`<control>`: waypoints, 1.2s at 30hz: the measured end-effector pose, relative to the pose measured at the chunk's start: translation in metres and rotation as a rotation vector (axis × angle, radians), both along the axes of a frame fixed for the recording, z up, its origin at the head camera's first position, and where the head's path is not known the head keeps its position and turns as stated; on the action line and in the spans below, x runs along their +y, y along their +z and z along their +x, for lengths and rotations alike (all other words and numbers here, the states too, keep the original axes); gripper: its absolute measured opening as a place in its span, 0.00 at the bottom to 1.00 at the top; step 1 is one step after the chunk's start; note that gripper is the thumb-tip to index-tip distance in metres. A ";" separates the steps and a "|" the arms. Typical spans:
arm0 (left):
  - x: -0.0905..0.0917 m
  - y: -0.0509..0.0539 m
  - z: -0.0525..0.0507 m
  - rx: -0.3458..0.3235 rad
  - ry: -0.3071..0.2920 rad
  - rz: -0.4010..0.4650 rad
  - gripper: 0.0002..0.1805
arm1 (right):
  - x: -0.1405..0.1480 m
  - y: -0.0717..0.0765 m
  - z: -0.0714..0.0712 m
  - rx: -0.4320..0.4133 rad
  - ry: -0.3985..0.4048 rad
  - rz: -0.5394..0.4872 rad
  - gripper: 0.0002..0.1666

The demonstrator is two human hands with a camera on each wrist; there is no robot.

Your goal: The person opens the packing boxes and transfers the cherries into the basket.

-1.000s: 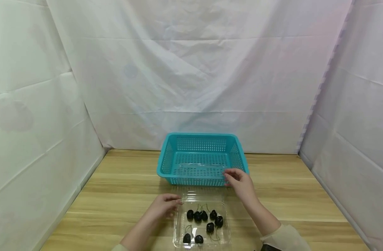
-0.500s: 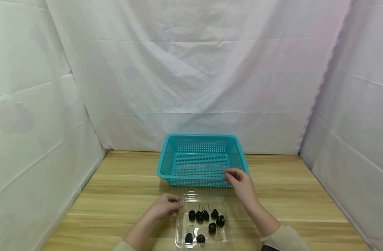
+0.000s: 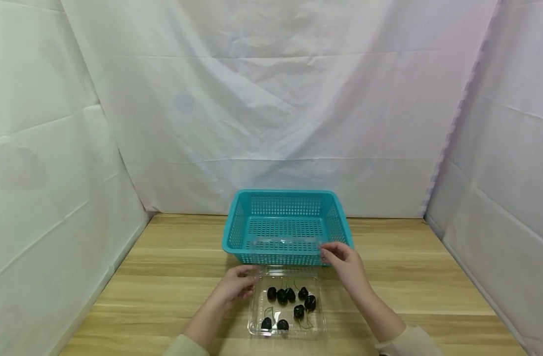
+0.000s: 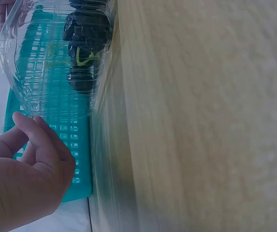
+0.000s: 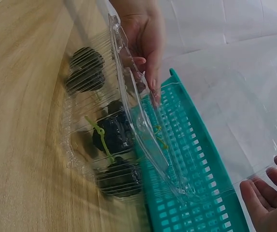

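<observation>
Near the basket (image 3: 286, 191), the left hand (image 3: 234, 287) pinches the box (image 3: 285, 312) at its far left, the right hand (image 3: 345, 263) its lid (image 3: 283, 252): probably light, bendy plastic, best held by edges.

The left grip (image 3: 236, 285) holds a clear box (image 3: 282, 313) of dark cherries (image 3: 282, 296); the right grip (image 3: 346, 263) pinches its lid (image 3: 286, 252).

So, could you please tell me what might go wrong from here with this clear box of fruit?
The right hand holds the raised lid near its edge, so it might slip and fall shut. The dark fruit seem loose in the clear box; if the left hand at its side tilts it, they may roll together.
</observation>
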State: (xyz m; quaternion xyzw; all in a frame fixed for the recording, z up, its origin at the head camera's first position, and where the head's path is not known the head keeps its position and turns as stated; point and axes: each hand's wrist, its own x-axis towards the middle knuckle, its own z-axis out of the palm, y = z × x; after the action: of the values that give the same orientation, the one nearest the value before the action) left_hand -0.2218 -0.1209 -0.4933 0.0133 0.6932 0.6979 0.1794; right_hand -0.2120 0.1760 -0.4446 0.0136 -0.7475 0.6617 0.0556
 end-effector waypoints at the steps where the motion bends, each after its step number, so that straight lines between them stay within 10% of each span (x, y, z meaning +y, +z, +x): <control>1: 0.000 0.000 0.000 -0.005 0.007 0.008 0.23 | 0.001 0.000 0.001 0.001 0.000 0.006 0.12; 8: 0.003 0.001 0.001 -0.017 0.046 0.019 0.21 | 0.005 0.000 0.006 0.116 -0.030 0.196 0.16; 19: 0.006 -0.002 0.000 -0.006 0.098 0.028 0.18 | 0.005 0.008 0.018 0.659 -0.148 0.363 0.18; 25: 0.009 -0.004 -0.001 -0.010 0.144 0.034 0.15 | -0.006 0.006 0.017 1.060 0.169 0.524 0.08; 29: 0.009 -0.005 0.000 -0.008 0.153 0.029 0.15 | -0.015 0.001 0.019 1.080 0.374 0.660 0.09; 36: 0.011 -0.005 0.001 -0.001 0.149 0.027 0.15 | -0.026 -0.003 0.021 0.991 0.495 0.829 0.13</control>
State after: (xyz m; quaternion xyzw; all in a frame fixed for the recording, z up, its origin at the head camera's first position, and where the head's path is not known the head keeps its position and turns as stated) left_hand -0.2204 -0.1098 -0.4982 -0.0362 0.6829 0.7185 0.1270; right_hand -0.1911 0.1501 -0.4481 0.5046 -0.8001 0.2301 0.2284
